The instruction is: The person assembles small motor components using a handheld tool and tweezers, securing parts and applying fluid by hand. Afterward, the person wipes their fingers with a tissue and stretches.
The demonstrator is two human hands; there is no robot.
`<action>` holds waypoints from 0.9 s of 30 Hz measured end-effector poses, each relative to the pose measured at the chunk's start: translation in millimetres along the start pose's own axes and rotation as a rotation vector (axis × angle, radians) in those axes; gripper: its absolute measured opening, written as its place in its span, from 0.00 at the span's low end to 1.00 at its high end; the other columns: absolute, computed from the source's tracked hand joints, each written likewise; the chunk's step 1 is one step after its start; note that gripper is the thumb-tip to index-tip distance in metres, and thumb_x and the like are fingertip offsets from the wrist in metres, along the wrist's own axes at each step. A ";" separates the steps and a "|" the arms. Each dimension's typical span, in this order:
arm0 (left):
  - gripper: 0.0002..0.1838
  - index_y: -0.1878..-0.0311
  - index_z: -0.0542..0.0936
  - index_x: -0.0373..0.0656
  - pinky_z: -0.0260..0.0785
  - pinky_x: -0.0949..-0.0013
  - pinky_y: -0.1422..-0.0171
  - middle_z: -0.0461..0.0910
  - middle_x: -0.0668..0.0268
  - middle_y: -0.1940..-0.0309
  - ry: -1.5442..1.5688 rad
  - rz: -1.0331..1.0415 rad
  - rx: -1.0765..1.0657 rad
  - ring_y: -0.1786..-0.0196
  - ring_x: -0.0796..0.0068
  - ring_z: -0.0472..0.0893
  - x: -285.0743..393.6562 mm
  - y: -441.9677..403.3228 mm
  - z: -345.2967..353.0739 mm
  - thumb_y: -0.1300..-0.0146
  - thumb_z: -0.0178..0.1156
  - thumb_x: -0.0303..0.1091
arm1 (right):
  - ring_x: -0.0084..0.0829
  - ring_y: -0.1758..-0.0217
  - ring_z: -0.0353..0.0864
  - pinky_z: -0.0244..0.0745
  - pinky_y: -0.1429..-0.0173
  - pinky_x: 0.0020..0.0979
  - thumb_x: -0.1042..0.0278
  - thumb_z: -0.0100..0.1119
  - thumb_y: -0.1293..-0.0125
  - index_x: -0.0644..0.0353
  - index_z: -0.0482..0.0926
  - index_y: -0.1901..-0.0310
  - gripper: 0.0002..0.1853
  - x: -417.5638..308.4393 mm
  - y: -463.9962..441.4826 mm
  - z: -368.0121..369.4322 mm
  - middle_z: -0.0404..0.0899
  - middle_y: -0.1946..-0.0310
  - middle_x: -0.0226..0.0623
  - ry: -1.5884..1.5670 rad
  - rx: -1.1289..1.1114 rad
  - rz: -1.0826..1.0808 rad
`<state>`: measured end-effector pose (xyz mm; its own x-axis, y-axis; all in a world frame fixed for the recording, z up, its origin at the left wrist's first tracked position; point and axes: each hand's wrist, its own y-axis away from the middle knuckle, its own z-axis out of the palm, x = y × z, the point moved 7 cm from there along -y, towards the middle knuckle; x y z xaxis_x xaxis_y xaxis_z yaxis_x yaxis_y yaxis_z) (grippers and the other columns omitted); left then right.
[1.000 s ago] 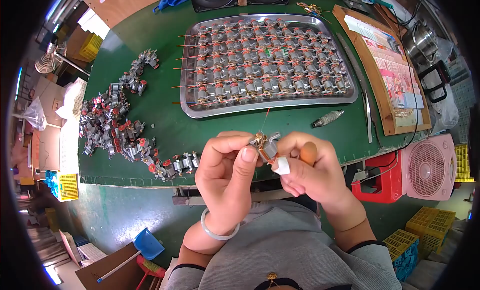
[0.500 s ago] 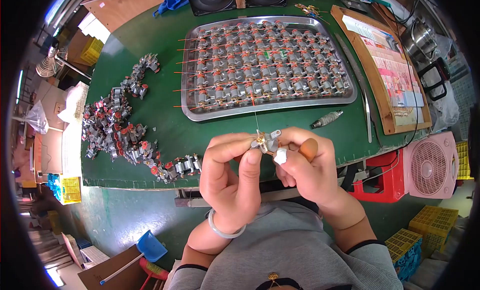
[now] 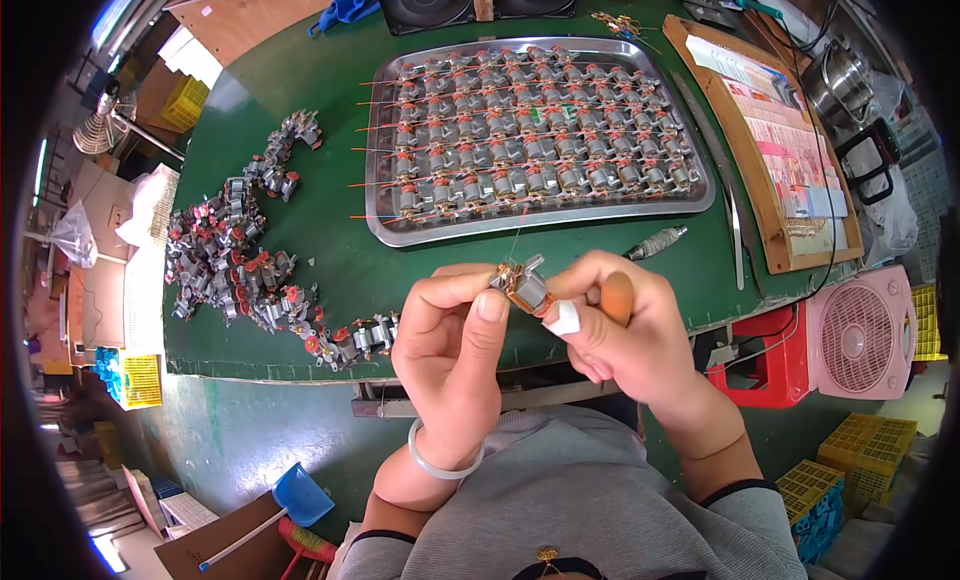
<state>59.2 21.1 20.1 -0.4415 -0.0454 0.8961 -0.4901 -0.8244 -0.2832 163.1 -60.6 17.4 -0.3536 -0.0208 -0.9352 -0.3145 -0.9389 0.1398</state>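
A small metal motor part (image 3: 526, 288) with copper-coloured and red bits is held between both hands, in front of the tray. My left hand (image 3: 455, 325) pinches its left end between thumb and finger. My right hand (image 3: 615, 325), with white tape on the thumb, grips its right end; a wooden handle (image 3: 617, 298) sticks up between the fingers. A thin wire (image 3: 516, 242) with a red tip rises from the part. Behind, a metal tray (image 3: 470, 232) holds rows of similar parts with red wires. More parts (image 3: 235, 250) lie heaped at the left on the green table (image 3: 335, 215).
A grey-handled tool (image 3: 656, 243) lies below the tray's right side. Right of the tray are tweezers (image 3: 738, 245) and a wooden-framed board (image 3: 845, 248) with papers. Two black speakers (image 3: 420, 0) stand behind. A pink fan (image 3: 860, 335) is beyond the table's right edge.
Both hands still hold the part, which has turned between the fingers. Its wire has shifted and leans differently. The view has moved slightly.
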 end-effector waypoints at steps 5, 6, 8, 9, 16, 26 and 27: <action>0.06 0.59 0.71 0.35 0.69 0.70 0.52 0.76 0.60 0.62 0.066 -0.081 -0.030 0.59 0.73 0.76 -8.5 -1.9 -3.1 0.35 0.50 0.26 | 0.19 0.77 0.70 0.63 0.78 0.24 0.68 0.60 0.40 0.65 0.73 0.60 0.11 -4.4 -0.3 -2.0 0.70 0.77 0.28 0.154 0.011 -0.046; 0.06 0.58 0.71 0.34 0.70 0.69 0.52 0.76 0.59 0.62 0.065 -0.102 -0.035 0.58 0.71 0.77 -9.8 -2.4 -5.0 0.35 0.50 0.26 | 0.21 0.77 0.71 0.64 0.77 0.25 0.68 0.60 0.41 0.65 0.73 0.59 0.12 -10.9 0.2 -2.2 0.70 0.76 0.29 0.357 0.049 -0.137; 0.06 0.58 0.71 0.35 0.73 0.67 0.52 0.76 0.59 0.61 0.090 -0.188 -0.002 0.54 0.66 0.77 -7.2 -4.8 -9.9 0.35 0.50 0.27 | 0.28 0.77 0.73 0.66 0.76 0.27 0.71 0.61 0.45 0.64 0.73 0.59 0.13 -25.9 1.6 -4.3 0.70 0.73 0.33 0.932 0.142 -0.373; 0.06 0.58 0.70 0.35 0.74 0.66 0.52 0.76 0.58 0.61 0.104 -0.231 0.014 0.52 0.63 0.77 -6.2 -6.1 -12.7 0.35 0.50 0.27 | 0.32 0.77 0.74 0.66 0.75 0.28 0.73 0.62 0.47 0.63 0.73 0.59 0.14 -31.2 4.3 -4.5 0.69 0.72 0.35 1.220 0.191 -0.493; 0.06 0.61 0.73 0.39 0.68 0.61 0.43 0.69 0.56 0.47 0.371 -0.266 -0.125 0.46 0.57 0.74 -15.0 -14.2 -17.6 0.41 0.58 0.26 | 0.38 0.77 0.74 0.67 0.74 0.35 0.71 0.62 0.51 0.61 0.71 0.67 0.12 -20.6 -2.0 -25.9 0.71 0.76 0.37 1.332 0.089 -0.572; 0.06 0.60 0.71 0.36 0.66 0.64 0.42 0.70 0.45 0.46 0.213 -0.244 -0.194 0.45 0.60 0.73 -12.8 -14.2 -9.8 0.40 0.54 0.21 | 0.28 0.86 0.63 0.56 0.78 0.28 0.73 0.61 0.55 0.59 0.74 0.65 0.12 -49.9 7.7 6.0 0.66 0.85 0.28 1.253 -0.031 -0.915; 0.06 0.60 0.71 0.36 0.66 0.64 0.42 0.69 0.45 0.46 0.197 -0.229 -0.205 0.44 0.61 0.73 -11.8 -14.6 -9.8 0.40 0.54 0.20 | 0.28 0.86 0.64 0.56 0.78 0.28 0.74 0.61 0.55 0.59 0.74 0.65 0.12 -49.5 7.2 7.5 0.66 0.85 0.28 1.263 -0.038 -0.916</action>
<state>64.2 39.2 10.4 -0.4288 0.2533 0.8672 -0.7251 -0.6691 -0.1630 171.7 -63.8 67.1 0.8875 0.2957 -0.3533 0.0279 -0.7999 -0.5995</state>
